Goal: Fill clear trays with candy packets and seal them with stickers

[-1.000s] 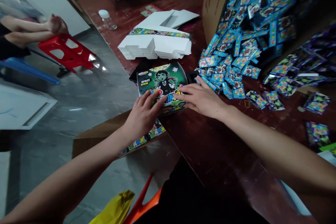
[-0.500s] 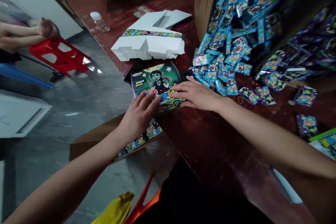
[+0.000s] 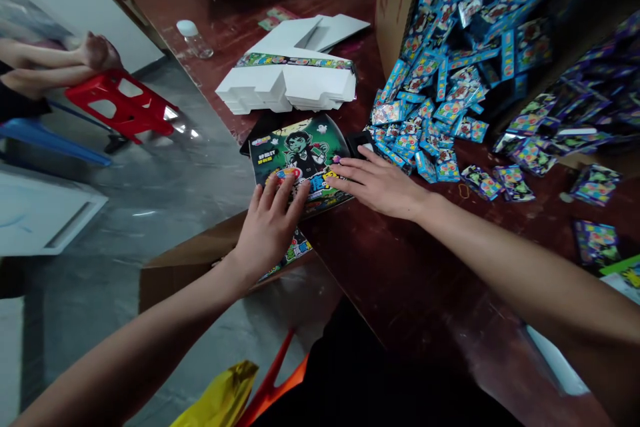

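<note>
A green printed display box [image 3: 300, 153] with a cartoon vampire on its lid lies at the edge of the dark red table [image 3: 390, 267]. On its near left part rest the spread fingers of my left hand [image 3: 270, 220]. My right hand [image 3: 377, 180] lies flat over the box's right side, fingers stretched out. Behind the box is a stack of flat white cartons [image 3: 295, 83] with a printed strip across it. Below my left hand, more printed boxes [image 3: 299, 248] show inside an open cardboard carton [image 3: 195, 250].
Small blue candy packets [image 3: 425, 120] spill from a large cardboard box [image 3: 397, 7] at the right. Purple packets [image 3: 535, 143] lie beside them. A clear bottle [image 3: 195, 39] stands at the far left table edge. Another person's feet [image 3: 97, 52] rest on a red stool [image 3: 123, 103].
My left hand has shifted slightly, its fingers more spread on the lid. My right hand has drawn back slightly toward the box's right edge. The view has moved a little.
</note>
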`<state>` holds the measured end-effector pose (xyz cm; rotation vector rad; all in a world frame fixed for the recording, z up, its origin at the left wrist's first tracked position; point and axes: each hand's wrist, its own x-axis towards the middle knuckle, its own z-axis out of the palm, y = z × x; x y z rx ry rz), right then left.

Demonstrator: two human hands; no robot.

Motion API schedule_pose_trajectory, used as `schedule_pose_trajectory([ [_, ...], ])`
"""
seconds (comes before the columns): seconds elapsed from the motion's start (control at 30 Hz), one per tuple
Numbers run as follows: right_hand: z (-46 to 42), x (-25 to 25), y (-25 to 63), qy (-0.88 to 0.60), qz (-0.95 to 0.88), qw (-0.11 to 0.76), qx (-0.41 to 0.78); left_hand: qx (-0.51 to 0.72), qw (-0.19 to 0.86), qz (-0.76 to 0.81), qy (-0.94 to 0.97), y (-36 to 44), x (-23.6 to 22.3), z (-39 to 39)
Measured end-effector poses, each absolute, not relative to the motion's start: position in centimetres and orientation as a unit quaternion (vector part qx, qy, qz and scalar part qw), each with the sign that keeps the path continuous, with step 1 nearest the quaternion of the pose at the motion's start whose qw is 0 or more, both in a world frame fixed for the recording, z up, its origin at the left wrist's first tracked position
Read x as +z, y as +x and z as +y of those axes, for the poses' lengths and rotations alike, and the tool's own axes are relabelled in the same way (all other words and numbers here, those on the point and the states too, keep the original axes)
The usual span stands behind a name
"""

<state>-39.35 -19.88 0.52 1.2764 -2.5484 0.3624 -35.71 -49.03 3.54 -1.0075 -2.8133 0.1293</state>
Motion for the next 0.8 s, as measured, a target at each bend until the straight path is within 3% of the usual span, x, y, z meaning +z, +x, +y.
schedule_pose_trajectory([
  [0.4, -19.0, 1.7, -40.9, 0.464, -0.875, 0.076, 0.118, 0.008, 0.089, -0.946, -0.312, -35.3, 1.7, -48.1],
  [0.6, -20.0, 1.6, -37.8, 0.392, -0.904, 0.089, 0.147, 0.009, 0.118, -0.948, -0.296, -34.2, 0.3, -46.7],
  [0.67, -20.0, 1.1, -36.4, 0.306, -0.918, 0.110, 0.229, 0.004, 0.146, -0.948, -0.281, -34.1, -0.6, -46.1],
  [0.8, -19.8, -1.1, -34.9, -0.071, -0.811, 0.170, 0.556, -0.025, 0.191, -0.953, -0.234, -34.2, -2.1, -45.0],
])
